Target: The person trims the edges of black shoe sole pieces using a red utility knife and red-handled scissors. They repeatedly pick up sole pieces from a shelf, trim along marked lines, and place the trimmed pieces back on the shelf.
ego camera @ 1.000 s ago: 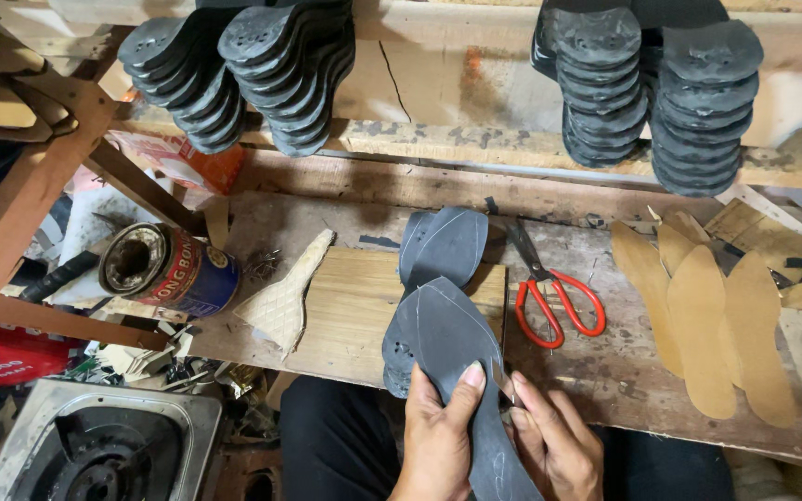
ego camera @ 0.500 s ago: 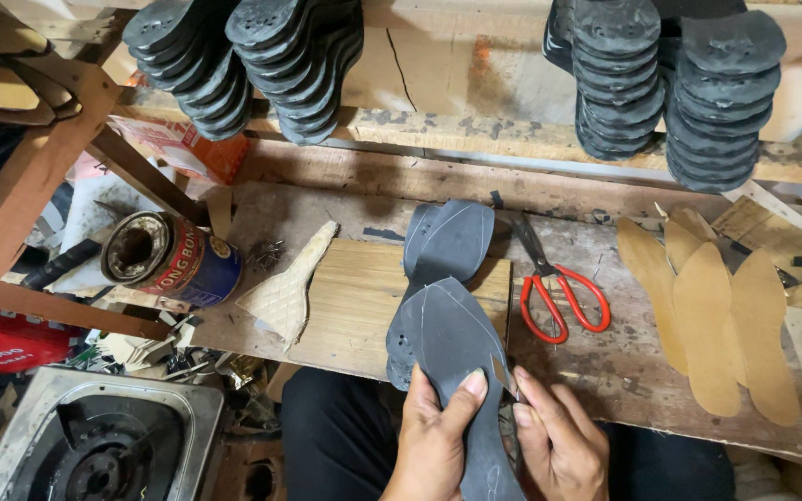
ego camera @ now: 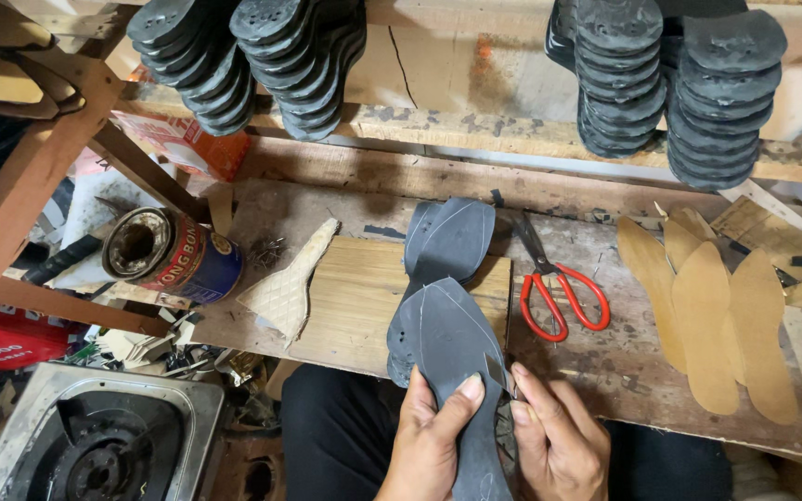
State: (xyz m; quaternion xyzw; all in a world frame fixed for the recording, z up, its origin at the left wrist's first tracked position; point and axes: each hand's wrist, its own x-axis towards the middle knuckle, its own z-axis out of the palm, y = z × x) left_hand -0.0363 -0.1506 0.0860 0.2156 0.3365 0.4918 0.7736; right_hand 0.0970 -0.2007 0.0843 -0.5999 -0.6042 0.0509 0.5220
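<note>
Gripping the dark grey rubber shoe sole (ego camera: 452, 371) low in frame, our left hand (ego camera: 433, 445) and right hand (ego camera: 559, 441) have barely shifted it since a second ago.

Worn wooden bench (ego camera: 605, 362) carries red scissors (ego camera: 554, 288), tan insoles (ego camera: 707, 325), tin (ego camera: 174, 255)

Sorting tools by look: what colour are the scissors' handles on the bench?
Red handles on the scissors, with dark blades, clearest in the head view.

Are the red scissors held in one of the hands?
No, the red scissors lie on the workbench, while both hands grip the dark sole.
</note>
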